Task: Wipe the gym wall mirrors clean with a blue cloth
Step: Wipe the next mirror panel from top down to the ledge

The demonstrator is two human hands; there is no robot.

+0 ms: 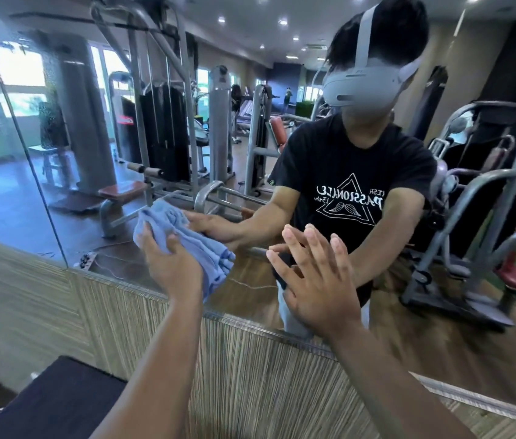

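Two hands: left hand and right hand, both raised to the large frameless wall mirror, apart from each other.
Left grip: fingers and thumb are curled round the bunched light-blue fabric cloth; the back of the hand faces the camera.
Cloth position: against the glass, close above the mirror's lower edge and right of the vertical seam between two mirror panels. The cloth meets its own reflection.
Right hand state: wide, fingers straight and spread, holding nothing. The palm faces the glass just above the lower edge. Contact with the glass: cannot tell.
Below mirror: striped wood-grain wall panel runs along the whole lower edge.
Bottom left corner of view: dark padded bench top, in front of the wall panel.
Reflection, person: black T-shirt with white triangle print, grey head-worn headset, both arms extended toward the glass.
Reflection, room: grey steel weight machines with black stacks, red-brown seat pads, wood floor, recessed ceiling lights, bright windows at left.
Image quality: right edge and lower part are blurred; lettering on the shirt reads mirrored.
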